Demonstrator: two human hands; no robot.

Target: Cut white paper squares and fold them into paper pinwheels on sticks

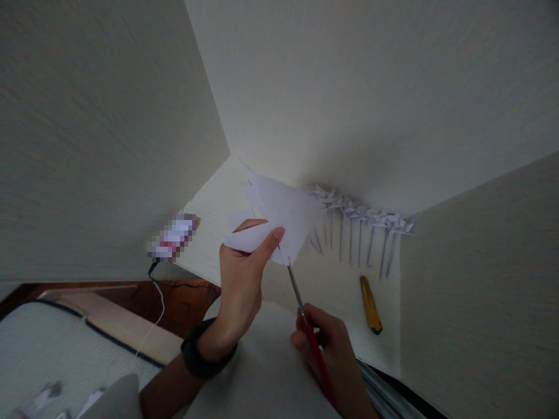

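Just right of the frame's centre, white paper (290,203) is pinched between the thumb and fingers of the left hand (242,285). At its lower edge are the tips of the scissors (297,294), their red handles gripped by the curled right hand (336,349) at lower right. Right of the paper, paper pinwheels (349,208) lie in a row; below them, a yellow cutter (371,305). Left of centre, a blurred phone (174,238) trails a cord (163,299).

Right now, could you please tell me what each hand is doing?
Left hand: closed on the white paper, thumb on top.
Right hand: closed on the red-handled scissors.
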